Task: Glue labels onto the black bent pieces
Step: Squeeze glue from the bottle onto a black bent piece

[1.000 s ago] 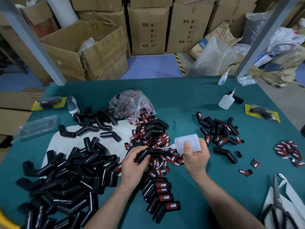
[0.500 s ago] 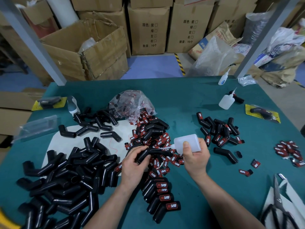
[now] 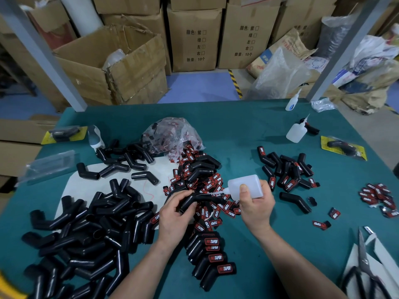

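Green-topped table (image 3: 237, 130) before stacked cardboard boxes (image 3: 194, 35); we log as follows:

- Left hand (image 3: 174, 214): fingers curled round one black bent piece (image 3: 194, 199), held just above the loose red-and-black labels (image 3: 207, 186) at the table's middle
- Right hand (image 3: 254, 203): fingers and thumb wrapped round a white glue bottle (image 3: 246, 186) lying sideways, nozzle aimed at the held piece; we cannot tell whether the tip touches it
- Unlabelled bent pieces (image 3: 86, 229): heaped at our left, partly on a white sheet (image 3: 82, 186)
- Labelled pieces (image 3: 213, 257), marked TAPER: in a row between our forearms
- Second labelled group (image 3: 287, 171): at our right
- Clear bag of labels (image 3: 172, 134): behind the loose pile
- Spare glue bottle (image 3: 294, 132): far right
- Scissors (image 3: 364, 266): near right corner
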Action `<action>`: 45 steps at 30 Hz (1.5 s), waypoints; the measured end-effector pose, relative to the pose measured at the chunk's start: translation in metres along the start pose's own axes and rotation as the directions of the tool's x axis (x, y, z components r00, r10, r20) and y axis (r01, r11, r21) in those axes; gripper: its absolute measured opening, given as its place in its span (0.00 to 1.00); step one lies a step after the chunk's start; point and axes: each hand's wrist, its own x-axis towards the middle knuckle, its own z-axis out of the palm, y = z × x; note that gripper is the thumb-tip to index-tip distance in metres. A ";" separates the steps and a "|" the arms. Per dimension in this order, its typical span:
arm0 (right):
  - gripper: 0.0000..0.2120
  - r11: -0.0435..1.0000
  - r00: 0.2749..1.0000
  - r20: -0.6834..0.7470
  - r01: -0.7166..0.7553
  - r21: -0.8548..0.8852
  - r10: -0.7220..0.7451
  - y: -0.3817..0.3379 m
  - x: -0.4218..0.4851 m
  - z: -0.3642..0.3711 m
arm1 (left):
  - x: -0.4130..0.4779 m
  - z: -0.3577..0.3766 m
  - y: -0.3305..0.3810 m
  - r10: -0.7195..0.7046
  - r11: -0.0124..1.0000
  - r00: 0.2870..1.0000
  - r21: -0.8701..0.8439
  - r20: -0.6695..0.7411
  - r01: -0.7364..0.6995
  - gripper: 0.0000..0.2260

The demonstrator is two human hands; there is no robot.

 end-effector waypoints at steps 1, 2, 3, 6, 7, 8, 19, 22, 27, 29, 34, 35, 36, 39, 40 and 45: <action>0.09 1.000 1.000 -0.001 -0.003 0.000 0.003 0.000 0.000 0.000 | 0.000 0.000 0.000 0.013 1.000 1.000 0.013 0.000 -0.013 0.23; 0.09 1.000 1.000 -0.001 -0.006 0.001 0.006 0.001 0.000 0.000 | 0.000 -0.001 0.000 0.022 1.000 1.000 0.020 0.001 -0.022 0.23; 0.09 1.000 1.000 -0.001 -0.008 0.002 0.008 0.001 0.000 0.000 | 0.000 -0.001 0.000 0.024 1.000 1.000 0.020 0.004 -0.024 0.23; 0.09 1.000 1.000 0.002 0.001 -0.006 -0.001 0.001 0.000 0.000 | 0.001 0.000 -0.001 0.022 1.000 1.000 0.009 0.011 -0.022 0.23; 0.09 1.000 1.000 -0.001 0.004 -0.008 -0.004 0.001 0.000 0.000 | 0.001 0.000 -0.002 0.025 1.000 1.000 0.010 0.011 -0.025 0.22; 0.09 1.000 1.000 -0.003 0.007 -0.006 -0.007 0.001 0.000 0.000 | 0.001 0.000 -0.002 0.028 1.000 1.000 0.010 0.011 -0.028 0.22; 0.08 0.999 0.998 0.016 0.054 0.002 -0.054 -0.001 -0.001 0.000 | 0.000 0.000 0.001 -0.018 1.000 1.000 -0.002 -0.023 0.018 0.24; 0.08 0.998 0.998 0.018 0.056 0.004 -0.056 -0.001 -0.001 0.000 | -0.001 -0.001 0.001 -0.032 0.999 0.999 -0.007 -0.011 0.032 0.23; 0.13 0.999 0.999 0.016 0.049 0.010 -0.049 -0.001 -0.002 0.001 | -0.001 0.000 0.003 -0.040 0.999 0.999 0.002 -0.023 0.040 0.25; 0.14 0.999 0.999 0.022 0.043 0.015 -0.044 -0.003 -0.003 0.001 | -0.001 0.000 0.003 -0.064 0.998 0.998 -0.005 -0.014 0.064 0.23; 0.14 0.999 0.999 0.023 0.038 0.016 -0.038 -0.006 -0.003 0.001 | -0.001 -0.001 0.000 -0.125 0.992 0.992 -0.032 0.012 0.125 0.19; 0.14 0.999 0.999 0.027 0.038 0.017 -0.038 -0.006 -0.003 0.001 | -0.001 -0.001 0.001 -0.129 0.991 0.992 -0.028 0.014 0.129 0.19; 0.14 0.999 0.999 0.031 0.040 0.016 -0.040 -0.006 -0.004 0.001 | -0.001 -0.001 0.001 -0.130 0.991 0.991 -0.026 0.017 0.130 0.19; 0.13 0.999 0.998 0.037 0.050 0.008 -0.050 -0.007 -0.004 0.001 | 0.000 -0.001 0.002 -0.115 0.993 0.993 -0.016 0.010 0.115 0.19; 0.13 0.999 0.998 0.039 0.051 0.007 -0.051 -0.008 -0.004 0.001 | 0.000 -0.001 0.002 -0.115 0.993 0.993 -0.020 0.007 0.115 0.20; 0.13 0.998 0.998 0.037 0.058 -0.003 -0.058 -0.009 -0.004 0.002 | 0.000 -0.001 0.002 -0.126 0.992 0.992 -0.013 0.004 0.126 0.19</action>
